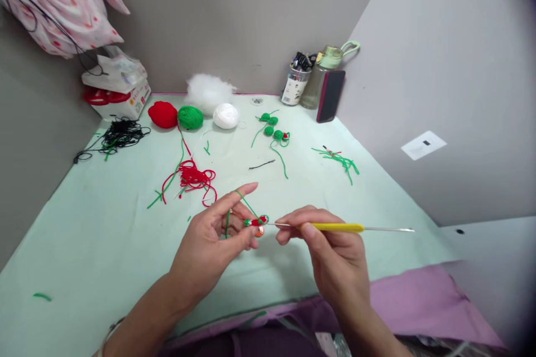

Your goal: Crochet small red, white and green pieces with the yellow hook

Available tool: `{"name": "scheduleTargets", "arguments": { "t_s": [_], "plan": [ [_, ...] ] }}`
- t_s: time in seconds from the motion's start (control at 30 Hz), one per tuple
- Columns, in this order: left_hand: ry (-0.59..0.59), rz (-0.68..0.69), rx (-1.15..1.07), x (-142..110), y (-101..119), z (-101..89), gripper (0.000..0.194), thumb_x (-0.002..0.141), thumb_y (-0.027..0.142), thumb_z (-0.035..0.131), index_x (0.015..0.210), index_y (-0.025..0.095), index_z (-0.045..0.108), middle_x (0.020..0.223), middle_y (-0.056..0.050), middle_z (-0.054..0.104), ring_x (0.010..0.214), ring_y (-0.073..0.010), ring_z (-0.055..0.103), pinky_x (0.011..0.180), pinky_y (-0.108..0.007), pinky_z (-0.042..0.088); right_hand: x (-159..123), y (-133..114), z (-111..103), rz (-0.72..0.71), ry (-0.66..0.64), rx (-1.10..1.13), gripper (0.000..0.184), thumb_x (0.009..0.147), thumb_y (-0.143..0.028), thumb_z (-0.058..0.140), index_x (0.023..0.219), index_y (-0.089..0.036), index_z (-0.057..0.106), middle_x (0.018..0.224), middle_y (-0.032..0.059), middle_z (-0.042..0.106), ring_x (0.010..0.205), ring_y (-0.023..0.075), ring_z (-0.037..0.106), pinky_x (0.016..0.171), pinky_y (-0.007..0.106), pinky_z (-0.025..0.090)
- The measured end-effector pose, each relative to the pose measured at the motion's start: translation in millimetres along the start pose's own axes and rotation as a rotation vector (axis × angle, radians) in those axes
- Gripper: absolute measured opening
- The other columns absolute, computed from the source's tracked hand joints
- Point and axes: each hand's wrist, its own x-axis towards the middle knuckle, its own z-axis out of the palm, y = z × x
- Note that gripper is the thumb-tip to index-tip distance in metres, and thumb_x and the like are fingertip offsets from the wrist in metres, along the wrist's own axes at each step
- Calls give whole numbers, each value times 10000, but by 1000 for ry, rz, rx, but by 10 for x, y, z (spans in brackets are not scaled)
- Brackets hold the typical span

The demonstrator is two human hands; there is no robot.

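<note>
Near the middle of the table my left hand (209,240) pinches a small crochet piece (256,222) in red, green and white between thumb and fingers. A strand of green yarn (247,204) runs from the piece over my raised index finger, and a small orange item (260,231) shows beside it. My right hand (330,245) grips a yellow-handled crochet hook (338,227) like a pen. Its thin metal tip reaches left to the edge of the piece; whether it sits inside a stitch is too small to tell. The hook's other metal end sticks out to the right.
Red (163,115), green (190,117) and white yarn balls (226,116) stand at the back, before white stuffing (209,92). Loose red yarn (195,177) and black yarn (121,136) lie left. Small green crochet balls (268,130), yarn scraps (341,162), a phone (331,96) and a bottle (314,86) are right.
</note>
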Motion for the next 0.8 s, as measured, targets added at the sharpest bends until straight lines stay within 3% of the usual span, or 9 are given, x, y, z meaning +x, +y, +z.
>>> {"name": "scheduleTargets", "arguments": {
  "t_s": [0.1,0.27,0.4,0.5,0.63,0.8],
  "plan": [
    [-33,-39,-56,-8,-43,-17,598,781,265,813,1368,278,702,805,30,662,629,-147,702,579,-251,557,6,16,6,30,25,51,183,1021,-241,632,1029,-229,814,917,57,795,760,163,757,722,299,631],
    [-79,38,-39,-15,-140,-51,543,835,212,811,1353,342,717,849,29,688,853,-157,670,866,-283,541,55,39,26,85,29,121,164,1002,-297,669,966,-227,812,833,43,794,668,147,717,626,265,602],
    [-127,32,-135,-18,-188,-8,473,845,219,828,1292,358,760,894,22,684,998,-180,652,1044,-323,461,72,72,77,-33,19,-9,140,990,-281,691,974,-257,828,934,54,807,875,184,730,755,298,604],
    [-135,-29,-265,-17,-191,27,479,813,276,876,1273,355,770,892,21,673,946,-173,643,994,-317,489,69,79,117,-22,20,-29,158,1000,-258,678,993,-290,832,981,34,819,969,186,749,859,306,605],
    [-112,-76,-314,-7,-175,25,513,769,310,915,1263,336,779,930,7,691,931,-170,631,943,-303,499,75,71,140,-26,9,-2,189,1011,-226,654,1013,-300,828,968,14,819,939,164,756,839,273,608],
    [-89,-73,-290,-16,-172,14,459,823,384,871,1270,329,778,890,-1,713,883,-172,636,881,-298,495,86,60,153,-79,0,-36,189,1013,-201,643,1020,-270,819,963,28,808,926,164,743,826,279,605]
  ]
}}
